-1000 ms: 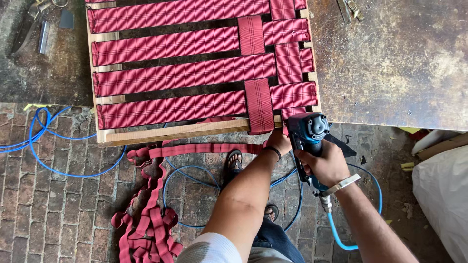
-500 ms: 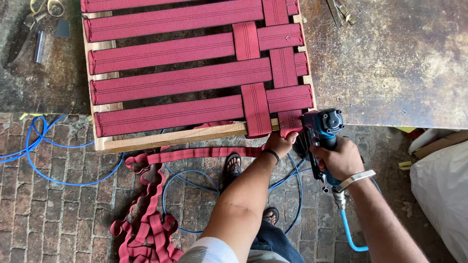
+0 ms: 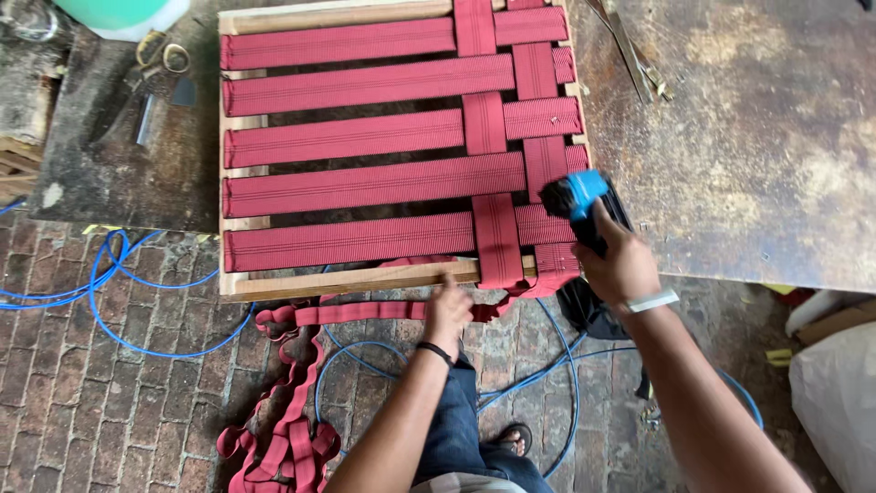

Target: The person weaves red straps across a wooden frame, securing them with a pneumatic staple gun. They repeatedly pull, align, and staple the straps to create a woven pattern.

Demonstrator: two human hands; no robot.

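A wooden frame [image 3: 356, 279] lies on a worn metal table [image 3: 766, 137], woven with dark red webbing straps [image 3: 365, 183]. My right hand [image 3: 620, 263] grips a blue and black pneumatic stapler [image 3: 579, 205] over the frame's near right corner. My left hand [image 3: 447, 312] rests at the frame's near rail, fingers touching the loose red webbing [image 3: 365, 313] that hangs below the edge. Whether it grips the strap is unclear.
A pile of loose red webbing [image 3: 283, 438] trails onto the brick floor. Blue air hose [image 3: 119, 274] loops over the bricks at left and under me. Scissors [image 3: 146, 73] lie on the table at left, metal strips [image 3: 634, 50] at upper right. A white sack [image 3: 835, 402] sits at right.
My right hand has lifted the stapler up onto the frame's near right corner. My left hand has slid left along the front rail. The view has shifted toward the frame.
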